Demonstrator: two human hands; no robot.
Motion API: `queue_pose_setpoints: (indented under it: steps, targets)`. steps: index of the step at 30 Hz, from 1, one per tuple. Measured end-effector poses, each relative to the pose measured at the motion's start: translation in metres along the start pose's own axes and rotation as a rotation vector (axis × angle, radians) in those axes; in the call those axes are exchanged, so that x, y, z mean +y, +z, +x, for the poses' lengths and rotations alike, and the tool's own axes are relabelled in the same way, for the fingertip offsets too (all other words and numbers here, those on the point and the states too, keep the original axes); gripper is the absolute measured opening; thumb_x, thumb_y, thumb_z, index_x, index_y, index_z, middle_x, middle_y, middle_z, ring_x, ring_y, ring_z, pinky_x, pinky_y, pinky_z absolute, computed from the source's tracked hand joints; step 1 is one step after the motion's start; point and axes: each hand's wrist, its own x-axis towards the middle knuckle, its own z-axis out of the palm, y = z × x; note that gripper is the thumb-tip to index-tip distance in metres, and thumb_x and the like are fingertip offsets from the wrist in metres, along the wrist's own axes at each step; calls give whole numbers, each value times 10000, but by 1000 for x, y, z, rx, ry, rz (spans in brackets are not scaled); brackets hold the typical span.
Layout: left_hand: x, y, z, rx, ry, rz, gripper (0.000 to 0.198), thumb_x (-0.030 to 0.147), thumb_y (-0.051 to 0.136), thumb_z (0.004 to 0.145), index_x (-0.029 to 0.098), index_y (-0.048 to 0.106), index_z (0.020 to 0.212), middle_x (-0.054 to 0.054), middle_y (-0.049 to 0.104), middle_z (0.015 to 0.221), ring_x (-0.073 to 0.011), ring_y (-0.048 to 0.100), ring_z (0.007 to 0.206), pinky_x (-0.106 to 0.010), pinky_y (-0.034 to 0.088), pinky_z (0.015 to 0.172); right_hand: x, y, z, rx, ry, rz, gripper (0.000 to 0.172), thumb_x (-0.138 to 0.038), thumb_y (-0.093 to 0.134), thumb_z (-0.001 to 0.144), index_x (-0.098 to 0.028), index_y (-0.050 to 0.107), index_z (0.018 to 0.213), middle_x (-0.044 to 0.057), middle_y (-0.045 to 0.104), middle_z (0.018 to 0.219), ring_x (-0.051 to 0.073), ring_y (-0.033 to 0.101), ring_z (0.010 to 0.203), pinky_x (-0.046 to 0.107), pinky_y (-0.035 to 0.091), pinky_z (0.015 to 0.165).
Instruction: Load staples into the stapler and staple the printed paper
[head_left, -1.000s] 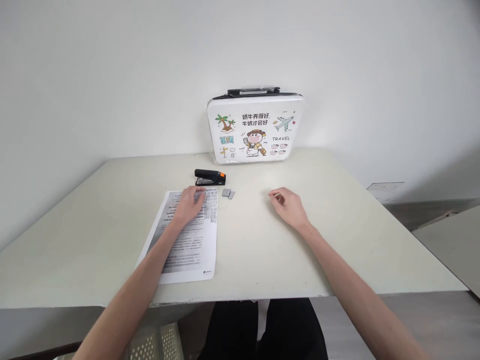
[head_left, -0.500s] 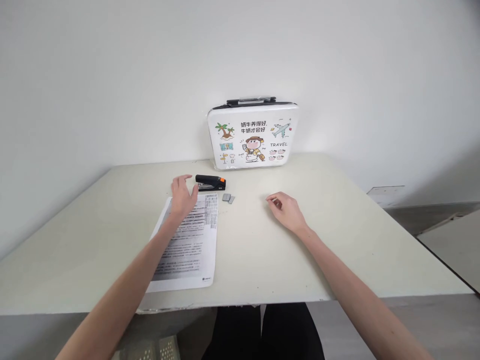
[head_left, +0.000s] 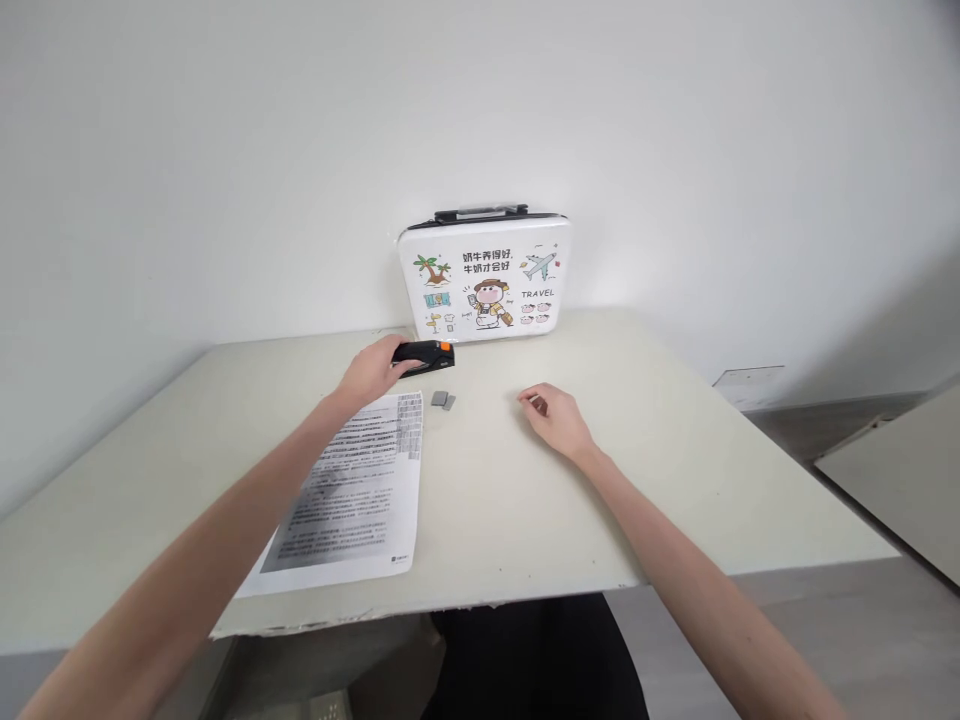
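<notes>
My left hand (head_left: 373, 370) is closed around the rear end of a black stapler (head_left: 435, 353) with an orange patch on top. The stapler's front points right, and its back end is hidden by my fingers. Two small grey blocks of staples (head_left: 440, 398) lie on the table just below it. Under my left forearm is a printed sheet of paper (head_left: 352, 500), partly covered by the arm. My right hand (head_left: 556, 418) rests on the table to the right of the staples, its fingers curled loosely in, with nothing visible in them.
A white case (head_left: 486, 280) with cartoon prints and a black handle stands against the wall (head_left: 225, 170) behind the stapler. The pale table (head_left: 510, 500) has a chipped front edge near my legs (head_left: 540, 660).
My left hand has moved up and right to the stapler and closed on it. My right hand stays curled on the table. The whole view has shifted slightly.
</notes>
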Motion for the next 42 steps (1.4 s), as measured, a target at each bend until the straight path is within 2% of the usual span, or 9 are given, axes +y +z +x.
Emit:
queue_pose_setpoints:
  steps: [4,8,12,15,20,25,28,33,42]
  targets:
    - [58,1,-29,9,113,-20,355,518,630,957,257,659,1196,-67,755,1130,-306,706,968,-389,517,835,5,-2,4,48,102,112,237,-415,588,895,-227,728,930,66,787,945,199,699,734,346,548,747]
    - [111,22,-67,-75,188,-54,278,469,621,989,289,648,1199,-51,746,1185,-299,722,1001,-390,530,825,3,-7,7,57,168,246,379,-552,547,939,-214,717,959,90,791,1026,202,738,795,337,566,748]
    - [143,49,-94,-121,241,-75,256,438,615,1009,294,639,1219,-50,748,1182,-289,732,983,-398,545,816,-8,-13,4,-25,178,383,538,-704,515,951,-209,726,961,100,783,1055,191,729,837,316,575,755]
    - [155,65,-102,-123,253,-90,228,403,657,996,287,646,1192,-42,758,1152,-283,743,966,-396,549,815,-17,-14,0,-157,199,505,540,-726,575,926,-213,743,940,86,769,1065,177,708,856,304,569,790]
    - [155,77,-104,-102,186,-194,268,416,713,956,279,662,1181,-37,771,1120,-282,751,939,-405,561,814,-22,-13,-3,-242,209,540,507,-709,637,894,-213,734,931,71,755,1065,172,678,856,290,560,771]
    - [135,80,-103,-131,157,-328,376,466,786,867,298,651,1174,-19,766,1073,-261,733,902,-393,565,802,-17,-10,-1,-217,223,515,550,-741,597,893,-206,721,911,73,758,1001,170,678,806,299,565,743]
    - [123,78,-101,-150,170,-317,350,502,815,830,279,675,1060,-23,748,978,-259,715,861,-390,554,773,-13,-7,-1,-218,203,497,586,-771,554,897,-208,713,890,73,760,927,179,685,767,319,575,736]
    - [114,73,-97,-173,233,-247,339,544,804,849,256,632,796,-28,722,908,-265,697,852,-388,532,744,-9,-4,-4,-138,205,460,604,-811,502,900,-231,662,853,68,755,902,189,686,730,327,559,687]
    - [100,57,-112,-148,245,-277,272,521,702,934,272,706,825,-36,753,978,-265,707,943,-423,547,882,-24,-15,-10,-301,227,502,619,-786,524,932,-201,725,938,65,766,830,207,709,789,344,550,806]
